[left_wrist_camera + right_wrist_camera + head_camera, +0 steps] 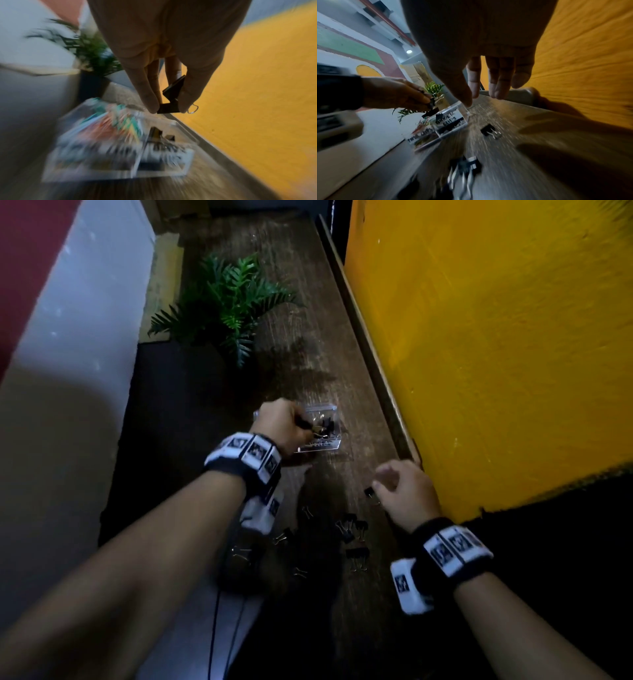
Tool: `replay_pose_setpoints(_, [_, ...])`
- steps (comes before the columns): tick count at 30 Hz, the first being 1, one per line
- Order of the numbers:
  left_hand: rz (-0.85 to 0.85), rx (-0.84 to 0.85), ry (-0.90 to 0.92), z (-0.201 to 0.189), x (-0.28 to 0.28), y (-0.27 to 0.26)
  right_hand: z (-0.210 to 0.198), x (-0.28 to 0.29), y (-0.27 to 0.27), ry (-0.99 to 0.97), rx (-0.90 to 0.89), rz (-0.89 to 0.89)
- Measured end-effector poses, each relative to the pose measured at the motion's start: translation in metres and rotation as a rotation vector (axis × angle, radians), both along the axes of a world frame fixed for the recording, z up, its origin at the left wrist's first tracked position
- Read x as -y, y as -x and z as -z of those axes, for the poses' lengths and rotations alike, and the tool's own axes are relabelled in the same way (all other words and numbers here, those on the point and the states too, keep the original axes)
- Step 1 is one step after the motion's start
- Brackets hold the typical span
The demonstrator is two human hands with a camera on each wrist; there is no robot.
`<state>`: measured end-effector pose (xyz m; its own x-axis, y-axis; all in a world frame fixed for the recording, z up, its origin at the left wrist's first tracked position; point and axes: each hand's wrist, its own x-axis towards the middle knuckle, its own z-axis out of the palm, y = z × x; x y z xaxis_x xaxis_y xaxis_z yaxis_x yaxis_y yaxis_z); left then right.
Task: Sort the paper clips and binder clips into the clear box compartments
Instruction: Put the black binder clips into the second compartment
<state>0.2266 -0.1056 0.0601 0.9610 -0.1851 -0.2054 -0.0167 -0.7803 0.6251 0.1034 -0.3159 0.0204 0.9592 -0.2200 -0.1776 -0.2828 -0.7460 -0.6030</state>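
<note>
1. Left hand (164, 56): thumb and forefinger pinch two black binder clips (171, 100), wire handles silver, over the clear box (320, 444).
2. Right hand (481, 56): fingers loose, apart, holding nothing; one binder clip (490, 131) lies below on the wooden table (308, 354).
3. Box: two compartments, coloured paper clips (109, 127) left, black clips right.
4. Loose clip pile (352, 534) near right wrist; count unclear.

Handwritten black lettering on front wall of clear box (447, 125): right compartment label (449, 120) reads "BINDER CLIPS"; left compartment label (419, 135) reads roughly "PAPER CLIPS", first word smeared by blur. Wristband markers (452, 546) carry patterns only, no legible text.
</note>
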Motion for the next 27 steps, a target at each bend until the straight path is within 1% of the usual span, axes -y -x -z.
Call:
replay_pose_setpoints(4, [0.124,-0.039,-0.197,0.004,0.023,-0.034,0.014,0.006,0.047,0.036,-0.087,-0.024])
replay_pose_setpoints(8, [0.237,-0.026,-0.394,0.018,0.035,-0.041,0.021,0.005,0.075,0.086,-0.118,-0.083])
replay_pose_setpoints(11, [0.263,-0.018,-0.441,0.025,0.037,-0.042,0.026,-0.002,0.085,0.101,-0.112,-0.124])
replay_pose_setpoints(14, [0.244,0.034,-0.398,0.020,0.029,-0.037,0.029,-0.011,0.091,0.116,-0.094,-0.155])
replay_pose_setpoints(17, [0.178,0.129,-0.265,0.011,0.008,-0.008,0.031,-0.018,0.098,0.132,-0.057,-0.199])
replay_pose_setpoints(19, [0.168,0.168,-0.216,0.012,-0.013,0.026,0.035,-0.023,0.104,0.126,-0.057,-0.236])
replay_pose_setpoints(22, [0.239,0.085,-0.197,0.031,-0.053,0.091,0.043,-0.029,0.111,0.153,-0.040,-0.280])
replay_pose_setpoints(25, [0.346,-0.062,-0.334,0.054,-0.088,0.146,0.048,-0.030,0.112,0.172,-0.016,-0.293])
replay_pose_setpoints(27, [0.414,-0.112,-0.376,0.069,-0.102,0.167,0.049,-0.029,0.111,0.192,-0.010,-0.290])
